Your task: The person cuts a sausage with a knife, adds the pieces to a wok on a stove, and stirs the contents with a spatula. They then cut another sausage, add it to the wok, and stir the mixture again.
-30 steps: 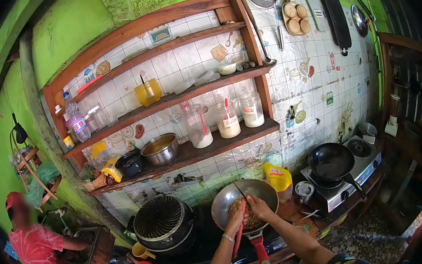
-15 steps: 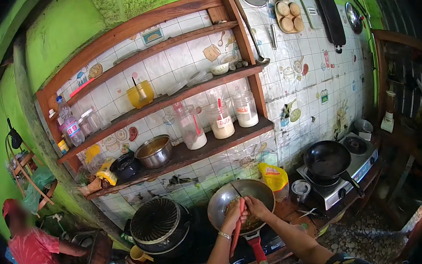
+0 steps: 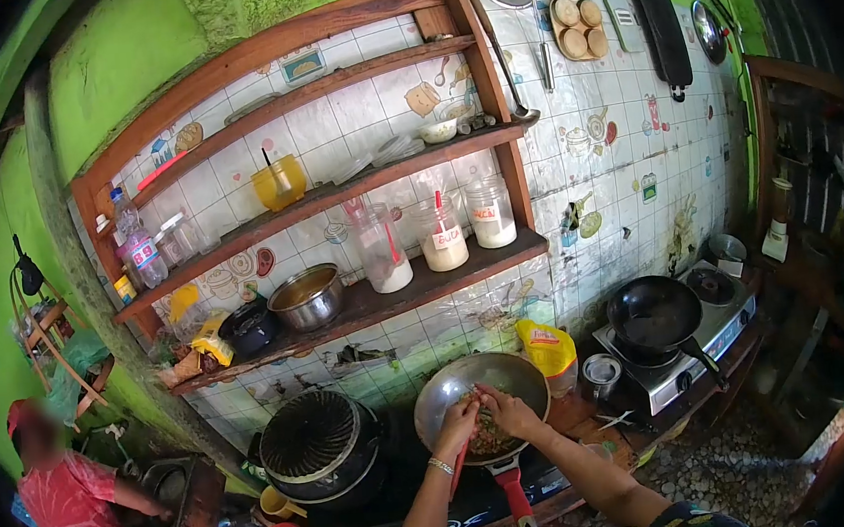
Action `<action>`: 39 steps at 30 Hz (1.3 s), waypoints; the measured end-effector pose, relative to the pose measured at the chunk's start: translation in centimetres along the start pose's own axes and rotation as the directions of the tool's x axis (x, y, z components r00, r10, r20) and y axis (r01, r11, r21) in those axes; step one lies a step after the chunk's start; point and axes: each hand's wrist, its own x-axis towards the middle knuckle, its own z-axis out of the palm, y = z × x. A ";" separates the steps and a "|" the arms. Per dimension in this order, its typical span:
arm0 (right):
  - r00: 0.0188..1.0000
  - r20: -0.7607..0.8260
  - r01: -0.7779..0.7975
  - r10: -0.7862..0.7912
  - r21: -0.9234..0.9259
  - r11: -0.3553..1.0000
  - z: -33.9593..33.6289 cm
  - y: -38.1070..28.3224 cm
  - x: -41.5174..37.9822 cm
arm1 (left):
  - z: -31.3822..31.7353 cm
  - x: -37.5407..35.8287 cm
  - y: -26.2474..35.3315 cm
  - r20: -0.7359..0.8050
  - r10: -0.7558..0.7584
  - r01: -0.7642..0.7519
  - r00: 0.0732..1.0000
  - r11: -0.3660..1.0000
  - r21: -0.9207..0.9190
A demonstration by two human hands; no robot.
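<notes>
My left hand (image 3: 458,427) is closed around a long red utensil (image 3: 456,473), whose lower end slants down past my wrist; its other end is hidden. My right hand (image 3: 512,414) meets it over the pan, fingers bent and pinched together, and what they hold, if anything, I cannot make out. Beneath both hands is a wide silver frying pan (image 3: 435,388) with a red handle (image 3: 516,494) pointing toward me. Chopped, mixed food (image 3: 493,441) lies in the bottom of the pan.
Left of the pan stands a dark round pot with a ridged lid (image 3: 309,439). A black wok (image 3: 654,315) sits on a gas stove (image 3: 683,381) at right. A yellow bag (image 3: 548,348) and metal can (image 3: 601,373) stand between. A person in red (image 3: 82,504) works at far left.
My hands have shifted slightly, and the left hand has moved a little left and lower. The red utensil has dropped lower behind the left wrist, and more food shows in the pan.
</notes>
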 end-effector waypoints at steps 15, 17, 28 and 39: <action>0.877 0.269 -0.432 0.398 0.078 0.899 -0.7 -0.2 1.2 | 0.8 0.6 -0.8 -0.241 0.382 -0.207 0.892 0.820 0.533; 0.973 0.144 -0.194 0.180 0.088 0.977 -0.5 -1.3 0.5 | 0.5 0.8 -1.0 -0.179 0.403 -0.246 0.897 0.794 0.556; 0.942 0.136 -0.318 0.307 0.071 0.945 1.5 2.7 1.2 | 1.3 0.5 -1.9 -0.168 0.578 -0.378 0.799 0.699 0.608; 0.942 0.140 -0.325 0.306 0.150 0.934 2.1 3.7 1.6 | 2.0 0.6 -2.0 -0.224 0.620 -0.444 0.752 0.728 0.522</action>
